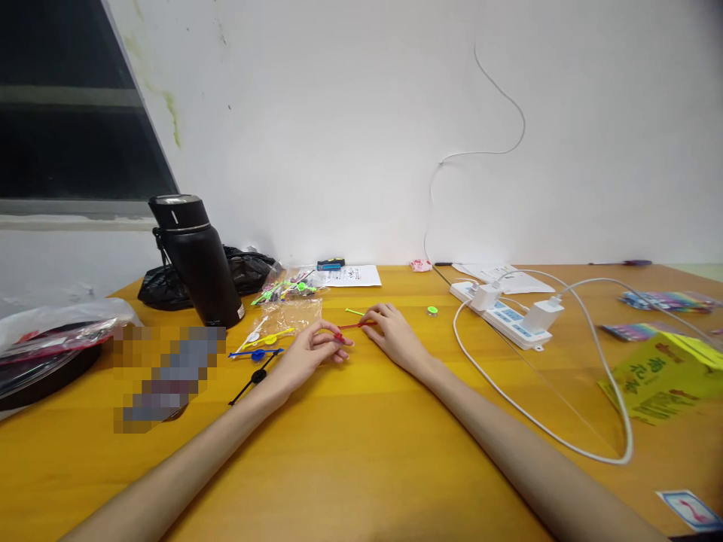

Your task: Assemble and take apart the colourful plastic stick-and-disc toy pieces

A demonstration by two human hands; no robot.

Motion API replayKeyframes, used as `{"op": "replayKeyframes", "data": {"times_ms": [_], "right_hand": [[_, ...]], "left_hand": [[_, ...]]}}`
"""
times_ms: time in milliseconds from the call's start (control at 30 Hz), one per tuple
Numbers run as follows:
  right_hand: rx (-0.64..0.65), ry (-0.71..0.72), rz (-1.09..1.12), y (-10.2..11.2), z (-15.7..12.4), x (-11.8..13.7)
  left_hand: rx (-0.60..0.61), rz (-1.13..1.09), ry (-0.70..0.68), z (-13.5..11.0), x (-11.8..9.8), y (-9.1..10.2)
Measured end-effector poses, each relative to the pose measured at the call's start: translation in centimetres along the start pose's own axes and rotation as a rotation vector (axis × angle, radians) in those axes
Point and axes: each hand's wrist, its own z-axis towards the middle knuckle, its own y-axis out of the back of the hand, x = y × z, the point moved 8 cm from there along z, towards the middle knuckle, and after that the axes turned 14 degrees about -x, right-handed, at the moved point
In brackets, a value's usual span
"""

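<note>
A thin red plastic strip (351, 326) lies between my two hands on the yellow table (361, 421). My left hand (313, 351) pinches its left end, fingers closed. My right hand (392, 333) pinches its right end. To the left of my left hand lie similar strips: a yellow one (269, 338), a blue one (255, 354) and a black one (253, 379). A light green strip (355, 312) lies just beyond the red one, and a small green disc (432, 309) sits to the right of my right hand.
A black flask (197, 260) stands at the left before a black bag (248, 271). Clear bags of coloured strips (288, 290) and papers (353, 276) lie further back. A white power strip (500, 316) with chargers and cables is on the right, beside a yellow packet (666, 376).
</note>
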Motion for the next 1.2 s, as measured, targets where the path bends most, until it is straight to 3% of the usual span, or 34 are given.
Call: {"op": "replayKeyframes", "data": {"times_ms": [333,467,567,667,867,1000,1200], "right_hand": [[-0.038,-0.066,0.074,0.3,0.1,-0.4],[-0.039,-0.332,0.440,-0.1,-0.1,-1.9],[0.050,-0.536,0.815,-1.1,-0.4,-2.2],[0.131,-0.637,1.011,-1.3,-0.7,-1.6],[0.294,-0.686,1.159,-2.0,-1.6,0.0],[0.306,-0.644,1.168,-2.1,-1.5,0.4],[0.297,-0.617,1.143,-1.9,-1.5,1.3]], "left_hand": [[0.034,0.101,0.002,-0.5,-0.4,-0.4],[0.024,0.070,-0.004,-0.3,-0.2,-0.2],[0.016,-0.011,0.017,-0.2,0.1,-0.2],[0.007,-0.016,0.020,-0.2,0.0,-0.2],[-0.069,0.036,-0.003,-0.6,-0.8,0.3],[-0.095,-0.015,0.055,-0.6,-0.7,0.6],[-0.141,-0.023,0.024,-0.2,-0.9,1.3]]}}
